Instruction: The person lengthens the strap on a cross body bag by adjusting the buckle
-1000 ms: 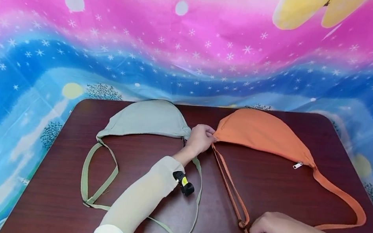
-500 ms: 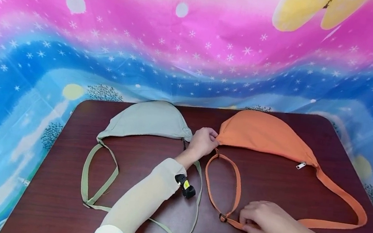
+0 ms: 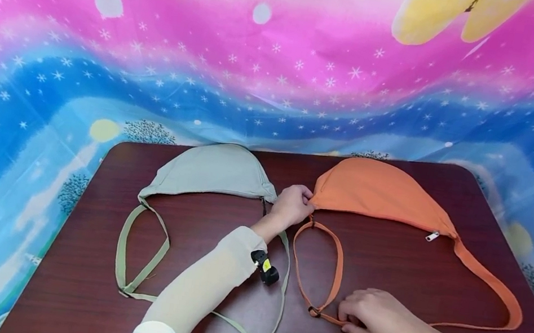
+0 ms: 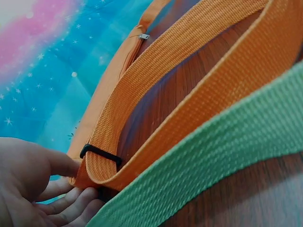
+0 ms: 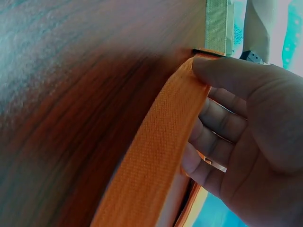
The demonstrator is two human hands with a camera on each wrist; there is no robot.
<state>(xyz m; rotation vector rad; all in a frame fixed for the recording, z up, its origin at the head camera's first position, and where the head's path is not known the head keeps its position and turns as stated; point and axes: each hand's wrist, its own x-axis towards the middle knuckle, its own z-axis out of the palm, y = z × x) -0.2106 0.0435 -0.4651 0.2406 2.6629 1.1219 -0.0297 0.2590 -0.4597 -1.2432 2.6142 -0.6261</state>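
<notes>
An orange waist bag [image 3: 376, 193] lies toward the back right of the table, its zip pull at the lower right corner. My left hand [image 3: 291, 204] pinches the bag's left end, where the strap joins it; the left wrist view shows a black slider [image 4: 100, 154] just by the fingers. Near the front, my right hand [image 3: 378, 321] pinches the orange strap [image 3: 340, 256] between thumb and fingers, close to its lower buckle [image 3: 314, 311]. The strap forms a narrow loop between both hands. In the right wrist view the strap [image 5: 151, 142] runs away under the thumb.
A pale green waist bag [image 3: 215, 170] lies to the left, its strap [image 3: 123, 243] looped toward the front and passing under my left arm. The dark wood table [image 3: 75, 253] meets a patterned cloth backdrop [image 3: 279, 77] behind.
My right hand has moved left and slightly up with the strap, and the two strands have spread into an open loop. My left hand and the orange bag have shifted slightly right.
</notes>
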